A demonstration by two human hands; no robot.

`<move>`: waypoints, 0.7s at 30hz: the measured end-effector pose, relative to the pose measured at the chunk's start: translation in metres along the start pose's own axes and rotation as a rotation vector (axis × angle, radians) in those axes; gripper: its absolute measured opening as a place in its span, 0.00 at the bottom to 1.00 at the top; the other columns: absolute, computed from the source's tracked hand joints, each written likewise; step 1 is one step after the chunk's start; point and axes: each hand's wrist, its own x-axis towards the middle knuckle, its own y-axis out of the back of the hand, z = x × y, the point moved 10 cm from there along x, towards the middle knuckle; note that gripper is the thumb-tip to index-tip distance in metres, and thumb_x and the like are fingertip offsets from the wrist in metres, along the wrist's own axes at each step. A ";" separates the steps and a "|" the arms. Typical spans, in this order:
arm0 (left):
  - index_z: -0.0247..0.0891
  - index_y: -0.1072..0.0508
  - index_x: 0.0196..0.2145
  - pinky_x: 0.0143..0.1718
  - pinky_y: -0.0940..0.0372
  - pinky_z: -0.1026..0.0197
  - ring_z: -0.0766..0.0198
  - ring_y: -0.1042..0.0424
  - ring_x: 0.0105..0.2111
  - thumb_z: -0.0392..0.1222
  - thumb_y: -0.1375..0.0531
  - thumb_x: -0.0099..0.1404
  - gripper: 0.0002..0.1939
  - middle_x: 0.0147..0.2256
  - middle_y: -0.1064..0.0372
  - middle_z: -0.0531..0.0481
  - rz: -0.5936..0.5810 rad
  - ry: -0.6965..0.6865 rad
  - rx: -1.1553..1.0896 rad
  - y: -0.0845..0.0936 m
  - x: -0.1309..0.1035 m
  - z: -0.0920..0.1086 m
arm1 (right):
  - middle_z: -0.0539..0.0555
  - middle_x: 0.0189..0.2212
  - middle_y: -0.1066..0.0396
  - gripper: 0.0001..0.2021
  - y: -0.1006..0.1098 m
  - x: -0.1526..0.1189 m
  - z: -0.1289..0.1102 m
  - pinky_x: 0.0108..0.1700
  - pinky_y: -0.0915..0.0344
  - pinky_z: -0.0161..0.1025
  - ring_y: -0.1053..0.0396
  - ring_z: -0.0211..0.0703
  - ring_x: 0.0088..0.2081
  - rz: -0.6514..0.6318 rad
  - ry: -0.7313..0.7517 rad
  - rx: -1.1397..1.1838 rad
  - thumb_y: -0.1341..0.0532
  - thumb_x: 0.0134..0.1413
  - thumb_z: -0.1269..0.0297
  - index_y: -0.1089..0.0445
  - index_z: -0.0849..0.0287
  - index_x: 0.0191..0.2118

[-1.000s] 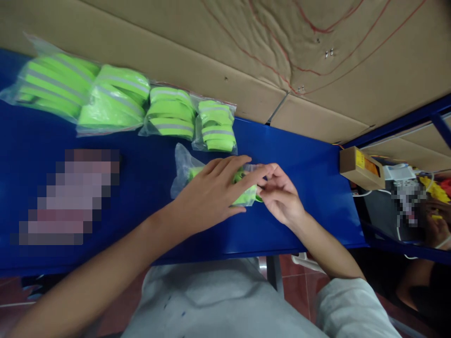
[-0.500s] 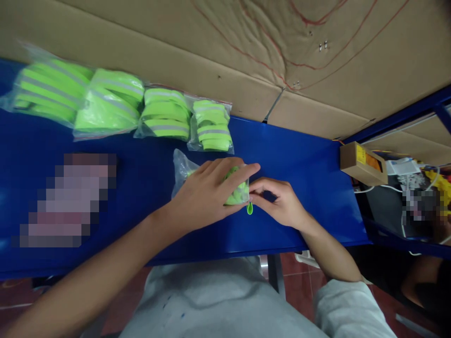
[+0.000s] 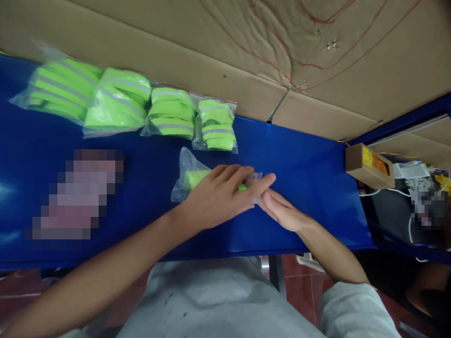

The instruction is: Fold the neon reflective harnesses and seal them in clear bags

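Clear, floppy plastic bag of lime-green material (image 3: pixel 196 178), mid-frame.
Bare L hand (image 3: pixel 221 193) lies over it, fingers part-spread; bare R hand (image 3: pixel 284 212) near-flat at its R end; can't tell either's grip. Small green loop, visible a sec ago, now hidden: maybe tucked in, maybe covered.

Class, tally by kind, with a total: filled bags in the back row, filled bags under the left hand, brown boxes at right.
Clear plastic bags of neon-green, grey-striped bands, back row: 4
Clear plastic bag with neon-green contents, under the left hand: 1
Brown cardboard box with yellow label: 1
Total: 6
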 end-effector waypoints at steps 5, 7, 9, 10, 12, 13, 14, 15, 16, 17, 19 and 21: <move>0.53 0.54 0.74 0.44 0.31 0.52 0.53 0.24 0.47 0.36 0.42 0.72 0.39 0.59 0.31 0.42 -0.156 -0.078 0.034 -0.015 0.005 0.016 | 0.55 0.57 0.31 0.33 -0.013 0.014 0.001 0.62 0.29 0.50 0.33 0.51 0.63 -0.060 0.104 -0.001 0.28 0.52 0.44 0.32 0.50 0.61; 0.48 0.55 0.75 0.53 0.33 0.48 0.48 0.29 0.57 0.42 0.38 0.71 0.42 0.64 0.36 0.38 -0.147 -0.022 -0.040 -0.008 0.006 0.010 | 0.55 0.55 0.28 0.28 -0.007 0.019 0.003 0.59 0.26 0.48 0.29 0.50 0.59 -0.018 0.093 0.034 0.30 0.57 0.47 0.31 0.51 0.59; 0.41 0.55 0.75 0.61 0.37 0.47 0.47 0.37 0.65 0.50 0.35 0.68 0.47 0.68 0.43 0.34 -0.107 0.039 -0.124 0.005 0.005 0.000 | 0.55 0.53 0.25 0.25 0.000 0.020 0.004 0.57 0.26 0.47 0.26 0.49 0.55 -0.006 0.060 0.046 0.33 0.61 0.47 0.29 0.52 0.59; 0.39 0.54 0.74 0.64 0.39 0.47 0.47 0.41 0.68 0.52 0.33 0.67 0.48 0.69 0.45 0.33 -0.093 0.066 -0.144 0.011 0.004 -0.006 | 0.55 0.52 0.24 0.23 0.007 0.019 0.004 0.58 0.26 0.47 0.25 0.49 0.54 0.017 0.039 0.030 0.35 0.63 0.47 0.27 0.52 0.58; 0.36 0.49 0.72 0.66 0.43 0.44 0.45 0.40 0.68 0.52 0.31 0.65 0.47 0.68 0.43 0.32 -0.092 0.126 -0.125 0.019 0.001 -0.019 | 0.54 0.51 0.22 0.22 0.024 0.016 0.005 0.60 0.28 0.47 0.25 0.49 0.54 0.107 -0.007 -0.021 0.39 0.66 0.45 0.24 0.52 0.57; 0.34 0.45 0.70 0.66 0.42 0.42 0.43 0.37 0.65 0.51 0.31 0.64 0.45 0.65 0.39 0.31 -0.113 0.162 -0.102 0.019 -0.001 -0.025 | 0.53 0.52 0.22 0.22 0.032 0.014 0.006 0.62 0.30 0.47 0.25 0.50 0.56 0.147 -0.032 -0.039 0.40 0.67 0.45 0.23 0.51 0.57; 0.33 0.41 0.68 0.63 0.39 0.42 0.41 0.32 0.61 0.51 0.30 0.63 0.43 0.62 0.34 0.31 -0.149 0.200 -0.085 0.016 -0.003 -0.030 | 0.53 0.53 0.22 0.22 0.037 0.012 0.008 0.63 0.31 0.48 0.26 0.50 0.56 0.170 -0.061 -0.040 0.41 0.68 0.45 0.23 0.50 0.57; 0.31 0.38 0.65 0.58 0.35 0.43 0.41 0.27 0.56 0.51 0.30 0.62 0.40 0.57 0.30 0.32 -0.192 0.235 -0.086 0.011 -0.006 -0.033 | 0.53 0.54 0.23 0.22 0.039 0.011 0.012 0.63 0.31 0.49 0.26 0.50 0.57 0.174 -0.093 -0.019 0.41 0.68 0.45 0.23 0.50 0.57; 0.30 0.35 0.62 0.52 0.32 0.45 0.43 0.24 0.50 0.51 0.30 0.62 0.37 0.52 0.27 0.34 -0.239 0.266 -0.106 0.004 -0.007 -0.034 | 0.53 0.55 0.23 0.22 0.038 0.009 0.017 0.63 0.30 0.49 0.25 0.51 0.57 0.163 -0.127 0.022 0.41 0.69 0.45 0.24 0.49 0.58; 0.31 0.33 0.60 0.46 0.30 0.48 0.44 0.22 0.45 0.51 0.30 0.62 0.35 0.48 0.25 0.37 -0.283 0.290 -0.142 -0.003 -0.009 -0.033 | 0.54 0.55 0.23 0.22 0.037 0.007 0.023 0.61 0.29 0.49 0.25 0.50 0.56 0.144 -0.160 0.075 0.42 0.69 0.45 0.25 0.49 0.59; 0.33 0.32 0.56 0.39 0.31 0.52 0.47 0.21 0.41 0.51 0.32 0.63 0.29 0.43 0.25 0.42 -0.316 0.333 -0.239 -0.013 -0.010 -0.025 | 0.55 0.57 0.25 0.25 0.029 0.002 0.031 0.59 0.27 0.49 0.25 0.51 0.56 0.081 -0.196 0.172 0.41 0.67 0.43 0.27 0.48 0.62; 0.35 0.32 0.55 0.37 0.31 0.53 0.49 0.21 0.42 0.50 0.34 0.65 0.25 0.43 0.25 0.44 -0.306 0.374 -0.338 -0.016 -0.009 -0.016 | 0.55 0.62 0.29 0.30 0.019 -0.004 0.035 0.60 0.28 0.49 0.27 0.52 0.60 -0.019 -0.198 0.221 0.34 0.61 0.43 0.32 0.45 0.66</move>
